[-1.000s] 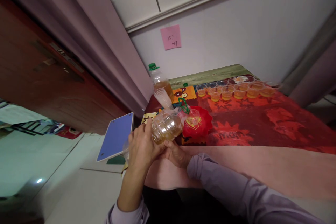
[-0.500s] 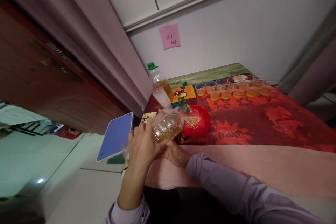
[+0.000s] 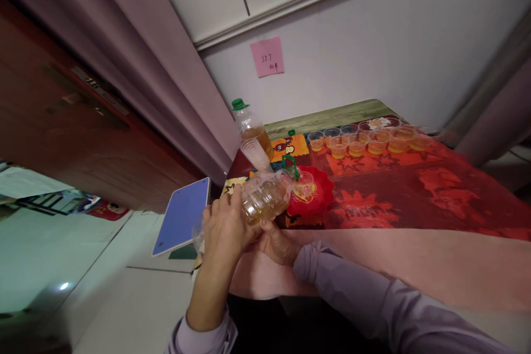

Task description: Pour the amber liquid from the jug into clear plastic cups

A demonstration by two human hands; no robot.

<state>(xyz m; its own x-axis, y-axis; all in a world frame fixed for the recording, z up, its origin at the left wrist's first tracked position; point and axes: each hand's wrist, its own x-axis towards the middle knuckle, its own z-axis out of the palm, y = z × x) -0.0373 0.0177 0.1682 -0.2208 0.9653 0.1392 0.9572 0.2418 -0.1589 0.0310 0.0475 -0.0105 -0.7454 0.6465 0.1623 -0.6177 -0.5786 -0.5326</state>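
A clear plastic bottle (image 3: 265, 199) with amber liquid lies tilted on its side in my two hands, its neck pointing right. My left hand (image 3: 224, 224) wraps around its base end. From below, my right hand (image 3: 276, 240) grips the bottle's near side, thumb up against it. A green handle ring (image 3: 291, 167) sits round the neck. The bottle's mouth is at a clear plastic cup (image 3: 306, 183) on a red scalloped plate (image 3: 323, 199). How much liquid is in that cup is hard to make out.
Several clear cups with orange-yellow liquid (image 3: 357, 146) stand in rows at the back right. Behind the held bottle are a stack of cups (image 3: 256, 155), a green-capped bottle (image 3: 249, 127) and a loose green cap (image 3: 291, 133). A blue board (image 3: 185, 213) stands left.
Almost nothing differs. Both hands keep the bottle tilted over the cup, and the view has shifted very slightly.
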